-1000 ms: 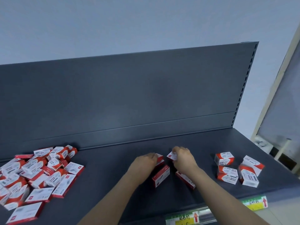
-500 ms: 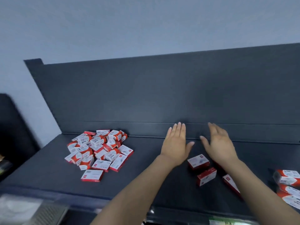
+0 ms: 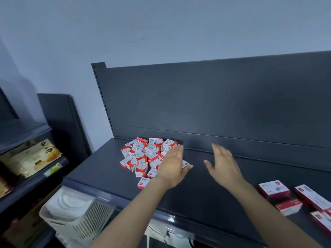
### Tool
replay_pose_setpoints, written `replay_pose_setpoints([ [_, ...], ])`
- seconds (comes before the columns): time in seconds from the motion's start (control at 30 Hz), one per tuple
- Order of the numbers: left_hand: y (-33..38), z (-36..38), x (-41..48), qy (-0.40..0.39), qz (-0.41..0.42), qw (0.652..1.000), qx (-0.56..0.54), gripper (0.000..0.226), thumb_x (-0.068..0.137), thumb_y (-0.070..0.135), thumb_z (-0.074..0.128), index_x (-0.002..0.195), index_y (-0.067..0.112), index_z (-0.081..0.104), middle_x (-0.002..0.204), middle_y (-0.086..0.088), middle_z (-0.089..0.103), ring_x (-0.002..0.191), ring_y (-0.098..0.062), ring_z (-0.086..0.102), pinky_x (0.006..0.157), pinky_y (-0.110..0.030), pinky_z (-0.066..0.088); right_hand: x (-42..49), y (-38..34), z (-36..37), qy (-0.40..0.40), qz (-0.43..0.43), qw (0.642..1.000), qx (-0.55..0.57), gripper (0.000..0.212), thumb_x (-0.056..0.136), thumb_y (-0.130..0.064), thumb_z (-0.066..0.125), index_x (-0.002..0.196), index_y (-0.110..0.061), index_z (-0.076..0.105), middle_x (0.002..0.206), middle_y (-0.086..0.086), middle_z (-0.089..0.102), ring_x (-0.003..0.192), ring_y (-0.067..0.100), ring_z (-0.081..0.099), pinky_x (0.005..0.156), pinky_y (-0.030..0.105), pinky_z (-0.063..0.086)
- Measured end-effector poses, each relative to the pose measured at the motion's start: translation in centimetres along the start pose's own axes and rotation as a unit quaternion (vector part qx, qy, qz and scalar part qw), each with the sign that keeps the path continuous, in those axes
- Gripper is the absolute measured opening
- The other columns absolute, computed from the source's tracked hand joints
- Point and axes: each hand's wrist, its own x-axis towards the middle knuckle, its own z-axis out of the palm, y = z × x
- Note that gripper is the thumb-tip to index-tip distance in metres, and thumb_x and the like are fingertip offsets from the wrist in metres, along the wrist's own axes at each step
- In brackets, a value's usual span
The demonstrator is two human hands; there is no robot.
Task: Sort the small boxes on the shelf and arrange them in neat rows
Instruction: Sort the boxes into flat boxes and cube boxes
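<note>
Small boxes, red and white, lay jumbled in a heap at the back left of the dark shelf, against its back panel, not yet sorted. A few flat boxes at the right looked like a row begun. Over the heap's near edge hovered the left hand, the right hand above bare shelf. Each grip was apart, fingers straight, holding nothing, probably poised to gather more.

Red-and-white small boxes, dark grey shelf, pale blue-grey wall, white slatted basket
</note>
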Motion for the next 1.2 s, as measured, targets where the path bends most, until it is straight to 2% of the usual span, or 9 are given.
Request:
replay_pose_setpoints([
  [0.17,-7.6,-1.5,-2.7,-0.07,-0.022,0.997,-0.033,0.074,0.085,0.043,0.062,0.145,0.016,0.026,0.148,0.0,0.036,0.137,-0.018,0.033,0.108,-0.025,0.03,0.8,-4.9,5.3,-0.101,0.037,0.994,-0.004,0.057,0.092,-0.038,0.05,0.138,-0.008,0.032,0.138,0.01,0.042,0.129,0.025,0.037,0.103,0.034,0.036],
  [0.3,-12.3,-1.4,-3.5,-0.1,-0.043,0.993,-0.04,0.076,0.074,0.055,0.069,0.137,0.022,0.042,0.135,0.002,0.051,0.123,-0.017,0.049,0.099,-0.028,0.041,1.1,-7.9,9.0,-0.131,0.067,0.989,-0.003,0.056,0.091,-0.045,0.049,0.133,-0.008,0.04,0.133,0.011,0.045,0.125,0.025,0.041,0.098,0.034,0.04],
  [0.4,-13.5,-1.1,-3.6,-0.118,-0.01,0.993,0.006,0.066,0.071,0.058,0.069,0.124,0.021,0.056,0.12,0.004,0.059,0.108,-0.015,0.053,0.087,-0.024,0.042,1.3,-9.0,10.9,-0.123,0.096,0.988,-0.007,0.054,0.09,-0.048,0.047,0.129,-0.012,0.044,0.133,0.011,0.044,0.124,0.026,0.039,0.097,0.035,0.041],
  [0.5,-13.9,-0.8,-3.6,-0.136,0.036,0.989,0.044,0.056,0.071,0.059,0.068,0.109,0.018,0.061,0.112,0.0,0.059,0.099,-0.016,0.052,0.077,-0.023,0.038,1.4,-9.6,11.7,-0.109,0.118,0.987,-0.021,0.055,0.087,-0.054,0.047,0.127,-0.017,0.049,0.131,0.01,0.042,0.124,0.025,0.036,0.096,0.037,0.042],
  [0.77,-13.7,-0.4,-2.5,-0.162,0.071,0.982,0.068,0.056,0.077,0.05,0.068,0.121,0.017,0.058,0.126,0.0,0.053,0.116,-0.017,0.047,0.096,-0.031,0.042,1.6,-9.0,12.1,-0.104,0.114,0.987,-0.055,0.053,0.086,-0.052,0.053,0.128,-0.019,0.049,0.132,0.007,0.04,0.124,0.023,0.037,0.096,0.036,0.042],
  [0.93,-13.8,-0.3,-2.3,-0.177,0.063,0.98,0.069,0.06,0.076,0.052,0.068,0.123,0.018,0.057,0.127,0.0,0.052,0.116,-0.017,0.046,0.096,-0.031,0.043,1.7,-8.3,11.3,-0.143,0.106,0.983,-0.052,0.048,0.085,-0.028,0.056,0.131,-0.021,0.045,0.135,0.008,0.036,0.124,0.025,0.037,0.096,0.037,0.044],
  [1.03,-13.7,-0.2,-2.2,-0.187,0.047,0.98,0.054,0.06,0.076,0.05,0.069,0.126,0.02,0.055,0.128,0.001,0.054,0.114,-0.017,0.05,0.094,-0.03,0.044,1.2,-7.8,11.5,-0.14,0.112,0.982,-0.052,0.052,0.086,-0.025,0.057,0.134,-0.017,0.039,0.137,0.009,0.034,0.125,0.025,0.037,0.095,0.035,0.044],
  [1.13,-13.4,-0.1,-2.0,-0.203,0.042,0.977,0.047,0.058,0.078,0.047,0.069,0.127,0.019,0.055,0.127,-0.001,0.056,0.113,-0.019,0.052,0.092,-0.03,0.045,0.8,-7.6,11.7,-0.113,0.124,0.985,-0.045,0.045,0.09,-0.026,0.055,0.131,-0.012,0.04,0.133,0.012,0.044,0.122,0.026,0.042,0.095,0.035,0.044],
  [1.2,-12.9,-0.3,-1.7,-0.196,0.044,0.979,0.025,0.058,0.077,0.045,0.07,0.127,0.018,0.057,0.126,-0.001,0.058,0.112,-0.018,0.053,0.089,-0.027,0.044,0.6,-7.5,11.4,-0.106,0.12,0.986,-0.046,0.038,0.091,-0.015,0.052,0.128,-0.009,0.044,0.128,0.013,0.05,0.118,0.027,0.045,0.093,0.035,0.044],
])
